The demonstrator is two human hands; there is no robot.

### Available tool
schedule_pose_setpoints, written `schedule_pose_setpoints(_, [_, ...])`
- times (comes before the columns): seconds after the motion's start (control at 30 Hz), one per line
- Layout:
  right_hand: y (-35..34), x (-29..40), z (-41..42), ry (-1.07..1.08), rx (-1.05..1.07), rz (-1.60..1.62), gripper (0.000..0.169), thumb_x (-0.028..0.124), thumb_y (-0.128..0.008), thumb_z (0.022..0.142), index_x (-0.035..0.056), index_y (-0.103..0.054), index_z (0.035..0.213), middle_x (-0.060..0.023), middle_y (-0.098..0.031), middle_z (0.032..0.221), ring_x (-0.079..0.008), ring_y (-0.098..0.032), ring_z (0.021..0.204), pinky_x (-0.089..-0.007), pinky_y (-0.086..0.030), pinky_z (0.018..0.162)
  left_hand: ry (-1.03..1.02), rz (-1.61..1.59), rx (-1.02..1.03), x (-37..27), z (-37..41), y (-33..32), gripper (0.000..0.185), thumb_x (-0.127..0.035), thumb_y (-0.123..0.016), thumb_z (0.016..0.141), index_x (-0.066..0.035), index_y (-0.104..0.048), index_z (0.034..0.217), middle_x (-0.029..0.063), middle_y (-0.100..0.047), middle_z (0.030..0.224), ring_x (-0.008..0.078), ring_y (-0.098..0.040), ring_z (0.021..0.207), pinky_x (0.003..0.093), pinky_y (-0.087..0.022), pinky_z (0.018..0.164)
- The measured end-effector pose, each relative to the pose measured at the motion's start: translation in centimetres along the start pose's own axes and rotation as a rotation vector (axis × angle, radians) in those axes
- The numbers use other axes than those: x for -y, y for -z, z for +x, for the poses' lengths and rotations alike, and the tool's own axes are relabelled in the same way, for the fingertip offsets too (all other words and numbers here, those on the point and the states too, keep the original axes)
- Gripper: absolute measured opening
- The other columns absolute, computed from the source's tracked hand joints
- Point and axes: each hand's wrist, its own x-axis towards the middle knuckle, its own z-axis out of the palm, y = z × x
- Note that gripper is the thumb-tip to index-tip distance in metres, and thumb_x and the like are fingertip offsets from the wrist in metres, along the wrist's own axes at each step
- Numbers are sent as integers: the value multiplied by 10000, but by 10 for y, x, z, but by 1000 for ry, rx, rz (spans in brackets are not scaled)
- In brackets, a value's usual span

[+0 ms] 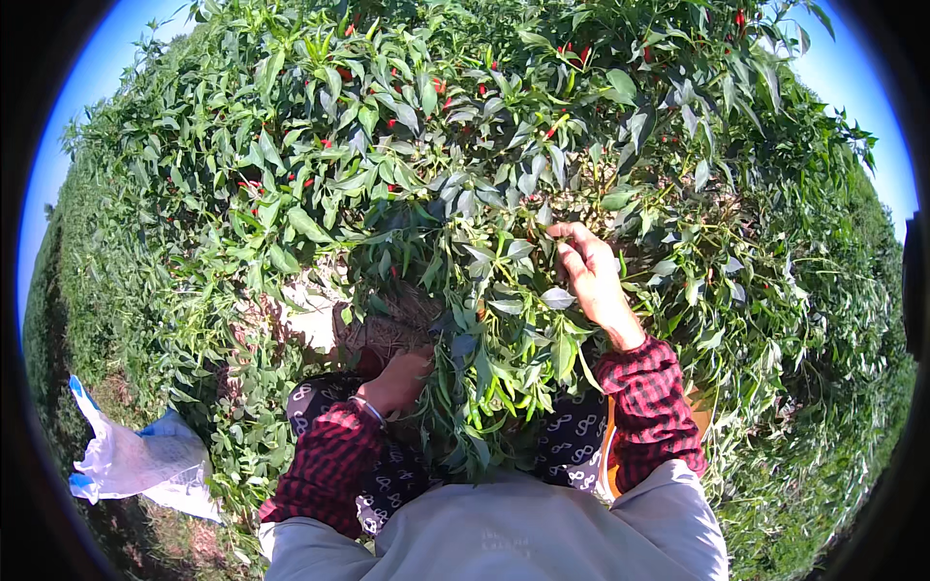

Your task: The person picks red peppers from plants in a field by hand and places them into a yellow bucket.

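Observation:
Chili pepper plants with green leaves fill the view in front of me. My right hand (590, 272) is raised among the upper leaves, its thumb and forefinger bent near each other at a stem; whether something is between them is not clear. My left hand (398, 380) is lower, at the left side of the nearest plant, its fingers partly hidden behind leaves. Green chili peppers (501, 396) hang in a cluster between my forearms. Red chili peppers (438, 86) show among the leaves farther off.
At the lower left a white and blue woven sack (145, 461) lies beside the plants. Part of an orange container (617, 450) shows by my right forearm. Dry straw and soil (392, 323) lie beyond my left hand. Dense plants stand on both sides.

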Motion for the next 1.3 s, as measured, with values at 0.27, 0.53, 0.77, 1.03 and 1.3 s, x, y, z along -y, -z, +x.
schedule_pose_setpoints(0.27, [42,4,39,156,-309,160,226,41,-382,947,17,-540,1108,5,-551,738,-38,-446,618,-194,-394,566,-227,-908,-352,-42,103,198,445,-224,-575,859,-43,-439,1242,147,-501,1222,262,-554,1076,421,-506,789])
schedule_pose_setpoints(0.53, [39,40,94,469,-383,-462,264,87,-398,956,21,-521,1180,-84,-600,986,-132,-568,875,-267,-450,766,-245,-922,-824,-16,229,329,361,-287,-572,919,-50,-532,1189,72,-607,1057,146,-618,929,257,-493,729])
schedule_pose_setpoints(0.77, [67,37,145,650,-697,-221,175,93,-488,930,10,-567,1062,-101,-618,932,-161,-552,819,-291,-432,771,-708,-665,-778,-111,283,272,287,-164,-662,837,-21,-605,1079,15,-631,966,107,-552,916,268,-444,786])
schedule_pose_setpoints(1.03, [91,38,123,542,-671,-241,216,164,-525,922,-2,-580,1047,-53,-573,760,-112,-468,657,-265,-395,619,-525,-486,-450,-111,276,298,213,-152,-598,881,-53,-625,1067,10,-621,884,62,-542,783,224,-450,669])
schedule_pose_setpoints(1.3, [84,39,131,378,-551,-452,257,187,-544,900,72,-555,1129,-181,-605,812,-329,-601,738,-417,-486,648,-507,-820,-178,-90,265,291,323,-118,-630,860,-64,-574,1173,10,-614,1040,80,-551,927,256,-455,803])
